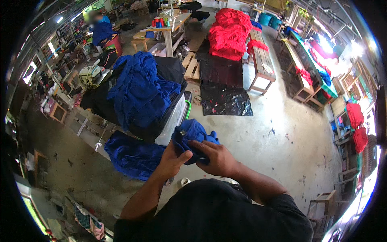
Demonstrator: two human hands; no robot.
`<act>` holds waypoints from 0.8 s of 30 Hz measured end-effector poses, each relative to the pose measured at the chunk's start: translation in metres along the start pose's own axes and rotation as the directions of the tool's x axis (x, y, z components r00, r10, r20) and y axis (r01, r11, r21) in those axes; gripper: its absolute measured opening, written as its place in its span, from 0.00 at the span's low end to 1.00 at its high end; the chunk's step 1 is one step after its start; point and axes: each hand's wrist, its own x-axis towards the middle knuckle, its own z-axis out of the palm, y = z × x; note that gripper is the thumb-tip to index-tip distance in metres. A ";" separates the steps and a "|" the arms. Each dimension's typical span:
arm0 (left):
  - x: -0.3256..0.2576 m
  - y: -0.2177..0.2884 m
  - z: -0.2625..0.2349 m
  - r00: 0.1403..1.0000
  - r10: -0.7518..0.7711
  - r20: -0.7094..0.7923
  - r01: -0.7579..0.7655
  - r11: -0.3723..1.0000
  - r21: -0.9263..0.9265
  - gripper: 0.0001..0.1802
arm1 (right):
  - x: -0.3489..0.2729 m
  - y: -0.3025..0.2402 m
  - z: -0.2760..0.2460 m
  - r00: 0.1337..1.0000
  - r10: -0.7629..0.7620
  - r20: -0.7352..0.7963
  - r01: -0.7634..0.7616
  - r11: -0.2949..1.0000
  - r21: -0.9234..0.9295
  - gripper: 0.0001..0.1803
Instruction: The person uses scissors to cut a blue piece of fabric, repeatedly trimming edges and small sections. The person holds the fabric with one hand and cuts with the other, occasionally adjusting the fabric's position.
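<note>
Blue cloth (193,131), bunched into a soft bundle, sits between my two hands in front of my chest. My left hand (173,159) is closed around its near left side, thumb up against the fabric; the fingers behind it are hidden, so I cannot tell how tightly they press. My right hand (219,159) comes over from the other side, fingers laid on the folds and curled in, also gripping. A small pale spot (182,132) shows on the upper left of the bundle, too small for me to make out.

To handle this well, I would let the left hand carry the weight and leave the right fingers free to feel along the folds, easing the layers apart rather than tugging. Loose cloth like this probably slips and twists, so a light, steady pinch near an edge should serve better than a hard squeeze. Keeping the bundle high should also stop a loose end catching on what is close by.

Just beyond, to the left, a big heap of blue cloth (139,88) rests on a black cover (167,66). Nearer, beside my left forearm, lies another blue piece (131,155). Farther off is a red pile (229,34).
</note>
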 end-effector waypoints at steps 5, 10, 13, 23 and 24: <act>0.009 0.007 0.052 0.993 -0.046 -0.104 0.066 0.979 0.194 0.15 | -0.045 0.028 -0.016 0.994 -0.051 -0.098 0.071 0.973 0.219 0.36; 0.027 0.008 0.113 0.992 -0.039 0.120 -0.024 0.876 0.483 0.15 | -0.061 0.066 -0.091 0.930 -0.194 -0.313 0.265 0.942 0.205 0.28; 0.026 0.011 0.154 0.985 -0.138 0.101 0.064 0.847 0.527 0.13 | -0.082 0.086 -0.130 0.994 -0.047 -0.099 0.080 0.927 0.366 0.18; -0.014 0.072 0.274 0.648 0.040 0.760 -0.297 0.933 0.204 0.25 | -0.136 0.180 -0.163 0.966 0.055 0.252 -0.256 0.339 0.906 0.15; -0.006 0.065 0.305 0.505 0.151 0.850 -0.225 0.974 -0.039 0.22 | -0.136 0.188 -0.164 0.967 0.067 0.245 -0.253 0.350 0.902 0.15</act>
